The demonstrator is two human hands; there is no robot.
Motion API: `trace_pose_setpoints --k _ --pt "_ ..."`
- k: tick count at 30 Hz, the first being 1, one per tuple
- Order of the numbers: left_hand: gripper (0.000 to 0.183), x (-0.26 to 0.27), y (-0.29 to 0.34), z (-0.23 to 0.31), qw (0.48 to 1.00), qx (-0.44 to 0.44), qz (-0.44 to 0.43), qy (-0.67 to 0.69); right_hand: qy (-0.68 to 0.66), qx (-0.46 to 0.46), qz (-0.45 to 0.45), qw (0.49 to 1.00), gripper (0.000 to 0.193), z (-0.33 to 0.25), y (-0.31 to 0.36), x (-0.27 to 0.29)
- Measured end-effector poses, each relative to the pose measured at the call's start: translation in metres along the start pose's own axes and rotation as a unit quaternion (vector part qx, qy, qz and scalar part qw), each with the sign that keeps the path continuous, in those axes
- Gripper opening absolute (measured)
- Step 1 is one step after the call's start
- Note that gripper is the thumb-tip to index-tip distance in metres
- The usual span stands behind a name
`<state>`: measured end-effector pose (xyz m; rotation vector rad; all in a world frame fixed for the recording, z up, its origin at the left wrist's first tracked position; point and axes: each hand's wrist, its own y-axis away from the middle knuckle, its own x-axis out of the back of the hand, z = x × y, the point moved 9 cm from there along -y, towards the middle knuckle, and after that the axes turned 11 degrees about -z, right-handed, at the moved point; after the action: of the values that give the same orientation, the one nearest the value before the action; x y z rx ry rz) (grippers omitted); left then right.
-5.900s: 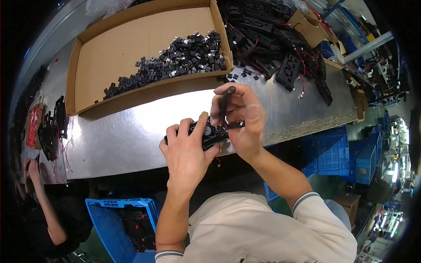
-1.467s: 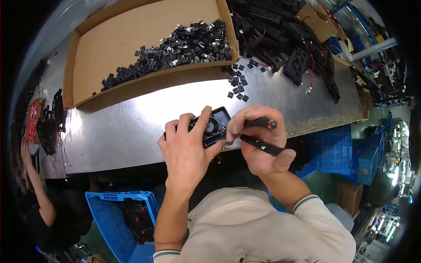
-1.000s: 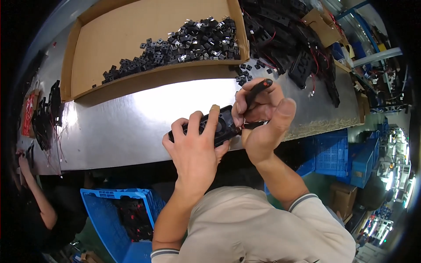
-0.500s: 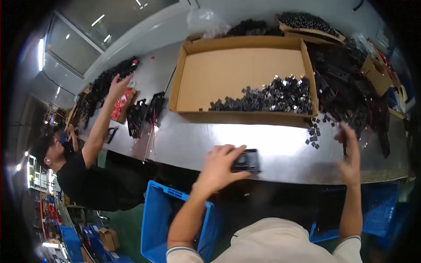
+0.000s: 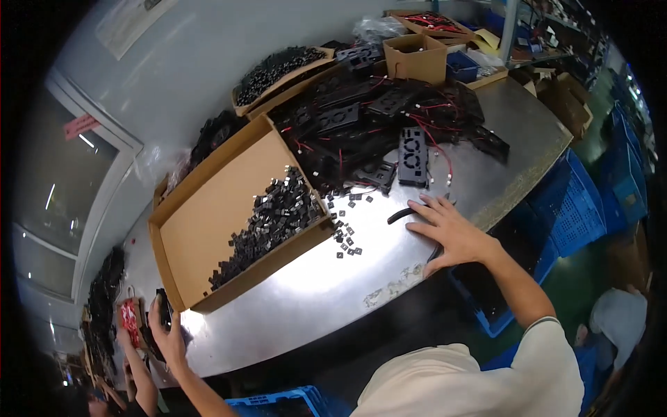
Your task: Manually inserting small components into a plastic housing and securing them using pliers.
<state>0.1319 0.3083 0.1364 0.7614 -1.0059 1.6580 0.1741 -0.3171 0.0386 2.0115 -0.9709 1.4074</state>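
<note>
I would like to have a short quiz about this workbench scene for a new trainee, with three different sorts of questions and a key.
1. What is the person's right grip nearest to?
A) a blue crate
B) a black-handled tool
C) a window
2. True or false: all the small black parts lie inside the cardboard tray.
3. What colour are the long thin wires beside the black casing with round cut-outs?

Key:
1. B
2. False; some lie on the metal table beside it.
3. Red
</note>
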Motion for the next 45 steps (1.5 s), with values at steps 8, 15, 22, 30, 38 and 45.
trace_pose_setpoints --k 8,15,22,30,38,45 --pt "0.032 -0.209 -0.106 0.242 0.387 0.014 -0.086 0.918 -0.834 0.16 0.083 0.522 0.067 -0.133 -0.099 -0.056" --pt "0.026 -0.246 -0.182 0.351 0.57 -0.015 -0.093 0.816 -0.952 0.04 -0.013 0.303 0.075 -0.179 -0.067 -0.091" --pt "0.048 -0.319 -0.16 0.513 0.918 -0.248 -0.193 0.243 -0.961 0.061 -0.264 0.062 0.082 -0.258 -0.02 -0.105" --pt "0.098 -0.408 -0.078 0.532 0.92 -0.208 -0.299 -0.144 -0.845 -0.036 -0.215 0.488 0.047 -0.146 0.009 -0.105" --pt "0.089 -0.306 -0.093 0.494 0.682 -0.057 -0.443 0.579 -0.705 -0.1 0.014 0.702 0.025 -0.004 0.028 -0.08" --pt "0.074 -0.236 0.006 0.341 0.568 -0.058 -0.303 0.763 -0.485 -0.084 0.03 0.87 0.025 -0.024 0.018 -0.019"
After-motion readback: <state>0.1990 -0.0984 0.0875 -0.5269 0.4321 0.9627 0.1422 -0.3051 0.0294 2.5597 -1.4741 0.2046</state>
